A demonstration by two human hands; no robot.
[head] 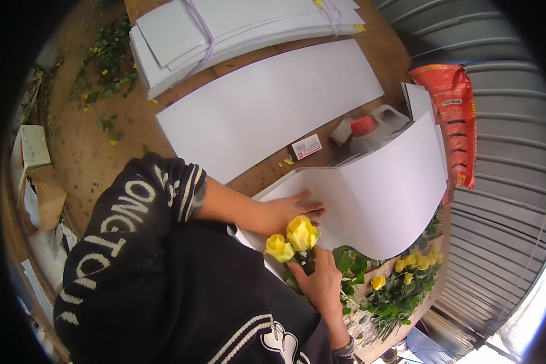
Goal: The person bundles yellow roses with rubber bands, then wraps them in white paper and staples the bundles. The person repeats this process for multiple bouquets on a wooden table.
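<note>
Two yellow roses (302,233) are held by their stems in my right hand (319,278), blooms pointing toward my left arm. My left hand (284,214) lies on a white paperboard sheet (346,218), its fingers spread. One bloom hides part of that hand, and nothing shows in its grasp. The sheet's right part curves upward in a broad bend. Green rose leaves (351,266) stick out below the sheet, beside my right hand. Further right lies a group of yellow roses (391,295) with leafy stems.
Beyond my hands lies a flat white sheet (273,104), with a cord-tied stack of sheets (255,34) behind it. A small printed box (306,146) and a red-capped plastic jug (366,132) stand nearby. A red bag (455,123) leans by the corrugated metal wall (505,136).
</note>
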